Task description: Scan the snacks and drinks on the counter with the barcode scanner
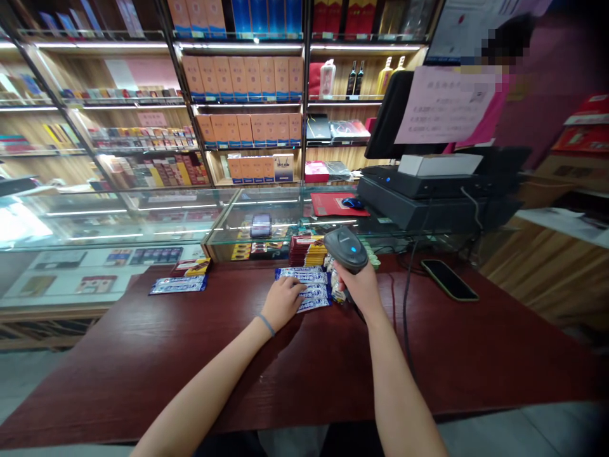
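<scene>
My right hand (pixel 361 285) is wrapped round the handle of a dark grey barcode scanner (pixel 346 247) with a lit blue spot on top. The scanner's head hangs above the right end of several blue-and-white packets (pixel 314 293) laid side by side on the table. Across the left part of these packets rests my left hand (pixel 284 298), its fingers partly spread and slightly bent; no packet is lifted. Behind them stands a stack of brown-and-yellow packets (pixel 307 251). More small white-wrapped items (pixel 337 279) are partly hidden by the scanner and right hand.
On the left of the red-brown table (pixel 190 374) lie another blue-and-white packet (pixel 178 284) and a brown-and-yellow one (pixel 194 265). A phone (pixel 450 279) and a black cable (pixel 405 317) are at right. Behind stand a glass counter (pixel 228 219) and a monitor (pixel 390 117); a person stands beyond.
</scene>
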### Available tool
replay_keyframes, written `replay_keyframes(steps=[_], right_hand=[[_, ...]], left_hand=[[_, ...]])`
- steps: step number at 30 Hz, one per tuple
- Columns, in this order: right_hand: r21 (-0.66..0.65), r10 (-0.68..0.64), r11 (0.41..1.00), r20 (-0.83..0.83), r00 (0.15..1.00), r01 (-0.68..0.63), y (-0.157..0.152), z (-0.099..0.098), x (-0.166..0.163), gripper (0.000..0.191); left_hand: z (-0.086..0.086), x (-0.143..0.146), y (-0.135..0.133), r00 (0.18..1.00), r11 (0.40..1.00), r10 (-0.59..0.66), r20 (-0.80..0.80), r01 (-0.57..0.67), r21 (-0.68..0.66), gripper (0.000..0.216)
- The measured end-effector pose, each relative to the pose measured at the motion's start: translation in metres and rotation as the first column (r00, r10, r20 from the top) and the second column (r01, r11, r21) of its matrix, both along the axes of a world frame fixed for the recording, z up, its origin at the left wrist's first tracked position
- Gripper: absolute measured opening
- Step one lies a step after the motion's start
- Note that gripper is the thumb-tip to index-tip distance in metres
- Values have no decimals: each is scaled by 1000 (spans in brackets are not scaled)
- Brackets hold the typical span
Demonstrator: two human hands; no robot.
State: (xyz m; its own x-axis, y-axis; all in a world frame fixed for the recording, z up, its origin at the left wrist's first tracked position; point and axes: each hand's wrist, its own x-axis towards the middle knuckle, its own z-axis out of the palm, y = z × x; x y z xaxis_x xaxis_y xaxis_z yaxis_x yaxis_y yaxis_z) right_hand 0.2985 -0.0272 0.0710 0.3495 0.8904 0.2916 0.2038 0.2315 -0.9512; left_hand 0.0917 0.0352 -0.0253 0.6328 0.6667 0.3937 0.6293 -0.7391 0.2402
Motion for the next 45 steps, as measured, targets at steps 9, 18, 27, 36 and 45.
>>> replay_keyframes(steps=[9, 18, 27, 36, 45], right_hand=[[-1, -11, 1000, 58, 998, 11, 4, -8, -3, 38], [8, 77, 997, 108, 991, -78, 4, -10, -38, 41], [-77, 268, 963, 355, 896, -257, 11, -36, -95, 41], [-218, 407, 914, 515, 755, -343, 6, -57, -129, 42], [-193, 428, 899, 573, 698, -393, 2, -64, -131, 43]], left_hand=[[9, -7, 3, 999, 999, -40, 31, 40, -13, 26], [24, -108, 31, 985, 980, 127, 120, -144, 141, 29], [-1, -248, 48, 927, 907, 362, 101, -375, 192, 34], [-23, -325, 47, 840, 837, 543, -14, -539, 97, 34], [-18, -323, 41, 807, 814, 578, -121, -582, 6, 33]])
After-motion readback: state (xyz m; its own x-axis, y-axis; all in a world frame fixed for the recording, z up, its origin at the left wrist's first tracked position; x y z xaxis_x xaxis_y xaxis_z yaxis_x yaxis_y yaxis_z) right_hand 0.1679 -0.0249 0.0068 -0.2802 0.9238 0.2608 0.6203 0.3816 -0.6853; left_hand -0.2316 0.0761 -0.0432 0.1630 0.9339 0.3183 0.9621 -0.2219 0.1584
